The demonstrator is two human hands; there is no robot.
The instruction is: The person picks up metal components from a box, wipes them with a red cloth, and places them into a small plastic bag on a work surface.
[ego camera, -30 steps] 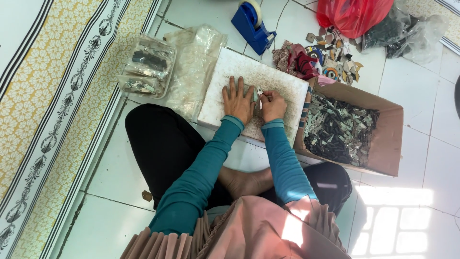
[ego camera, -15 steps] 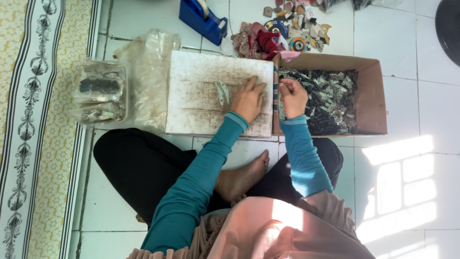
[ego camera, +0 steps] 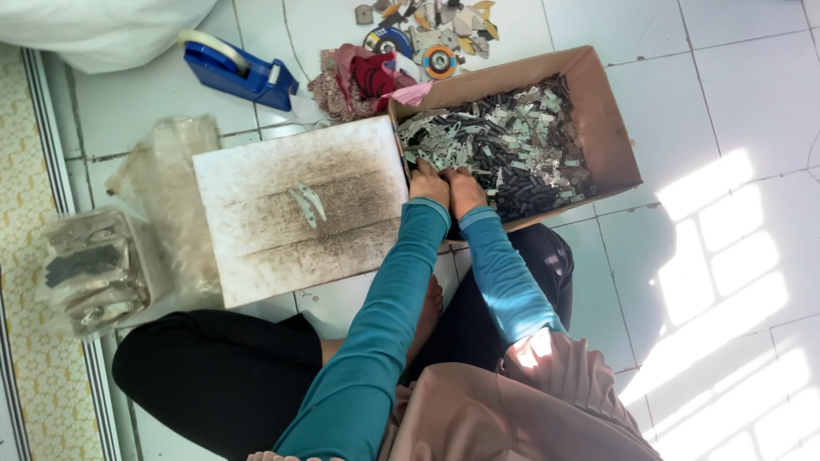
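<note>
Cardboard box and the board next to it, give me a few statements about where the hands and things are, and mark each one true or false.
1. Both hands, the left hand and the right hand, reach into the cardboard box of small metal parts. True.
2. The white board is bare. False: a couple of small metal pieces lie near its middle.
3. The blue tape dispenser sits on the tiled floor beyond the board. True.
4. The right hand holds the tape dispenser. False: it is at the box, apart from the dispenser.
5. The clear plastic bags lie inside the box. False: they lie on the floor at the board's other side.
</note>
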